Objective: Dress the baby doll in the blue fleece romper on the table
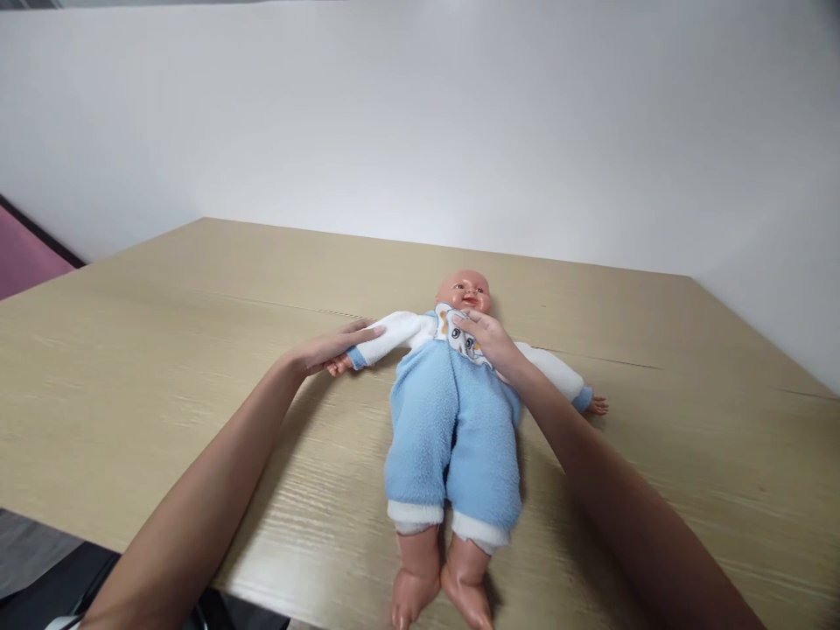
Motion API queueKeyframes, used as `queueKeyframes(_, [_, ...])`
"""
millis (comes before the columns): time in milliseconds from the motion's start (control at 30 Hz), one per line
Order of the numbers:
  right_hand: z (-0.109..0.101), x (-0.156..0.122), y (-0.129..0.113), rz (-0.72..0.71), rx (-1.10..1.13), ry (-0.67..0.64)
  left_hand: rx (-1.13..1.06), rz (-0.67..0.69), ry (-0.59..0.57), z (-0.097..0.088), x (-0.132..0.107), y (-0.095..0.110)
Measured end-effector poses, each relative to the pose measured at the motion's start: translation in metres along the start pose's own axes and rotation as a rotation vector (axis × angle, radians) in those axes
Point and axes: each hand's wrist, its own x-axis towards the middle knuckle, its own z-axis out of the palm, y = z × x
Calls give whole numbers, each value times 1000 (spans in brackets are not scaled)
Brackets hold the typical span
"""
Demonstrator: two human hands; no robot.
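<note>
A baby doll (452, 429) lies on its back on the table, feet toward me and head at the far end. Its outfit has light blue fleece legs and white sleeves with blue cuffs. My left hand (338, 343) is closed around the doll's sleeve (392, 335) near the cuff, thumb on top and the other fingers partly hidden. On the doll's chest is a white bib (452, 322) with a printed animal face. My right hand (492, 339) rests over it, thumb and fingertips close together on the cloth just below the chin. The doll's other arm (557, 372) stretches out to the right.
The wooden table (197, 350) extends to a white wall (420, 122) behind it. Something pink with a dark edge (30, 254) shows at the far left. Dark items (59, 582) sit below the table's front edge at lower left.
</note>
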Motion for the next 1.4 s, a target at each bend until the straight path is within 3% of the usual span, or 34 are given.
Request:
queueKeyframes(167, [3,-5,-8,-70,-176,10,102,102,22,-17,0,-10])
queueKeyframes(333, [-1,-22,-41,-368,-1050,172,106,124,77,-20,6,-18])
queueKeyframes(433, [-12,-35,-52,-370,-1300,242,144,141,108,-19,9,-20])
queueKeyframes(567, [-42,-64,-43,-334,-1269,254,155,198,177,-16,16,-23])
queueKeyframes(733, [-105,-122,-13,-425,-1343,289,245,261,244,-14,23,-29])
queueKeyframes(833, [-141,-155,4,-426,-1442,310,367,304,343,-12,27,-33])
queueKeyframes(933, [-162,-176,18,-416,-1419,297,455,360,440,-8,29,-37])
queueKeyframes(1233, [-167,-178,27,-410,-1210,333,639,377,531,-4,26,-43])
queueKeyframes(1333, [-165,-179,23,-384,-1135,353,717,470,648,-1,27,-36])
queueKeyframes(1400, [-162,-179,18,-351,-1064,389,735,573,761,11,27,-21])
